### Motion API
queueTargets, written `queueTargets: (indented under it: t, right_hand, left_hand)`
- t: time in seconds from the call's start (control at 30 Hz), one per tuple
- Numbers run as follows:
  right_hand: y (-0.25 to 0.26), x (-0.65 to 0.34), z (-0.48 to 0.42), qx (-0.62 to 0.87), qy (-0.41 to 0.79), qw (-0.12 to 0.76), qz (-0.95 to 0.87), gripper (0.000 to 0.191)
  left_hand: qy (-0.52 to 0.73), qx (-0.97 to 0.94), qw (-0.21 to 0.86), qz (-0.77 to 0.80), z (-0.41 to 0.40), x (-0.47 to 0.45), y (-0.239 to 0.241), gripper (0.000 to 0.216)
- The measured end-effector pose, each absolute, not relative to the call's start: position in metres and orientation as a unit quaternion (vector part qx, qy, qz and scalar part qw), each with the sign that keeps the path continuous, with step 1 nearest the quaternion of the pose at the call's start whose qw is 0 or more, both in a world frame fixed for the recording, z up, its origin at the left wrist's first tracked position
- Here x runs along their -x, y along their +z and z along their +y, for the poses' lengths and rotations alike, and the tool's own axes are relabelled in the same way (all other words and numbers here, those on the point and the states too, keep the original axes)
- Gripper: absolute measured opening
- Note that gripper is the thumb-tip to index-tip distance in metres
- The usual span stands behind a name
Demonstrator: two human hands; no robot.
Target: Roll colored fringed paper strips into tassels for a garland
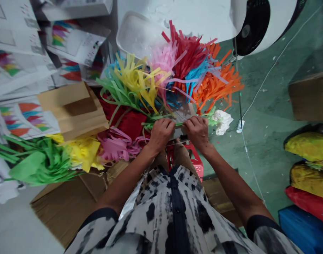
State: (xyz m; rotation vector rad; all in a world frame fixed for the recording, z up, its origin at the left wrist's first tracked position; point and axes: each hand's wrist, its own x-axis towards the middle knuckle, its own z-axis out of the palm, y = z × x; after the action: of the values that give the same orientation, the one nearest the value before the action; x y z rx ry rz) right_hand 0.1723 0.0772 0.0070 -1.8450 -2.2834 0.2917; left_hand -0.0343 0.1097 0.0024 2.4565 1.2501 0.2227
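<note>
My left hand (160, 135) and my right hand (197, 132) are side by side, both closed on the base of a bundle of coloured paper fringe strips (174, 77). The strips fan out away from me in green, yellow, pink, red, blue and orange. Between my hands runs a thin green strip (178, 124), pinched by both. Under the hands, between my knees, a red plastic stool (194, 160) shows. What lies under my fingers is hidden.
Loose green, yellow and pink fringe piles (71, 155) lie at my left on cardboard (74, 109). Printed packets (24, 120) are stacked further left. A white fan (259, 24) stands ahead on the green floor. Coloured bags (309, 169) sit at right.
</note>
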Motion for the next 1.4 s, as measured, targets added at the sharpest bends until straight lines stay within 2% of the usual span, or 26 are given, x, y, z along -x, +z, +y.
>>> queueTargets:
  t: [0.33,0.57,0.8,0.9,1.1,1.4]
  right_hand:
    - [0.015,-0.175,0.092,0.611,0.082,0.0,-0.787,0.017]
    - [0.019,-0.18,0.097,0.602,0.081,-0.016,-0.794,0.018]
    - [0.014,-0.191,0.091,0.612,0.064,0.01,-0.788,0.02]
    - [0.012,-0.191,0.089,0.617,0.07,0.034,-0.783,0.018]
    - [0.008,-0.182,0.08,0.568,0.088,0.094,-0.813,0.023]
    - [0.011,-0.171,0.073,0.539,0.072,0.12,-0.831,0.023]
  left_hand:
    - [0.011,-0.851,0.151,0.502,0.122,0.038,0.018,0.025]
    - [-0.013,-0.851,0.163,0.5,0.129,0.037,0.02,0.022]
    - [-0.013,-0.879,0.124,0.46,0.13,0.066,0.013,0.024]
    - [0.032,-0.889,0.138,0.435,0.131,0.073,0.011,0.026]
    - [0.087,-0.939,0.138,0.304,0.125,0.059,0.011,0.029]
    - [0.078,-0.929,0.144,0.331,0.11,0.046,0.009,0.025]
